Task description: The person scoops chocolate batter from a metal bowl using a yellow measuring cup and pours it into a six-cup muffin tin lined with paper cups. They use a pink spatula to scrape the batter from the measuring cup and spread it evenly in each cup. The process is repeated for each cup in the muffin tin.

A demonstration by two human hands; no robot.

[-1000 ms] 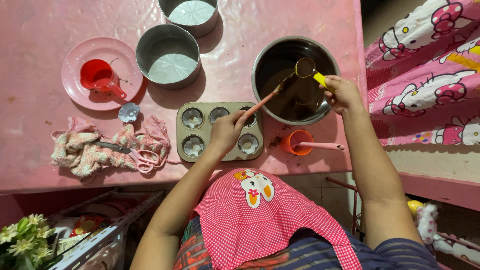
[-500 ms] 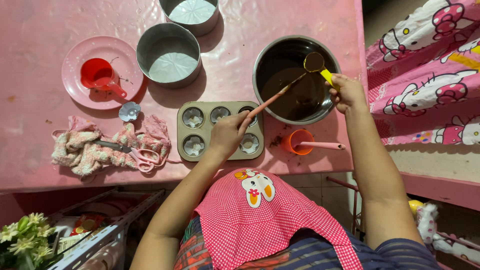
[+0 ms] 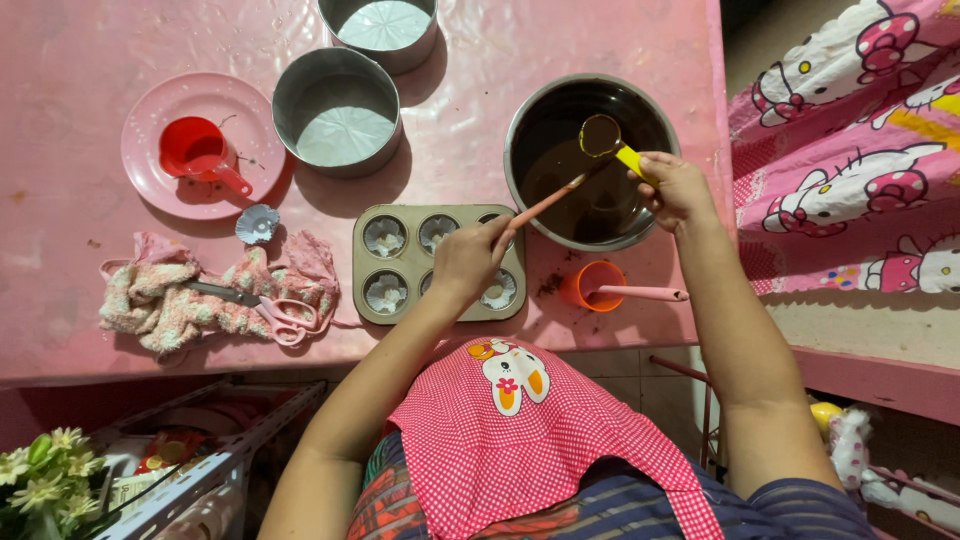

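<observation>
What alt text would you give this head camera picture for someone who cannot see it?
Over a metal bowl of dark batter, the right hand holds a yellow-handled scoop and the left hand a pink spatula. A lined muffin tin sits beside it on the pink table.

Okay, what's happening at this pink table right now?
A person in a pink checked apron works over a metal bowl of dark batter. The right hand holds a yellow-handled measuring cup above the batter, and the left hand holds a pink-handled spatula that reaches into the bowl. A lined muffin tray sits beside the bowl, its cups showing no batter yet.
</observation>
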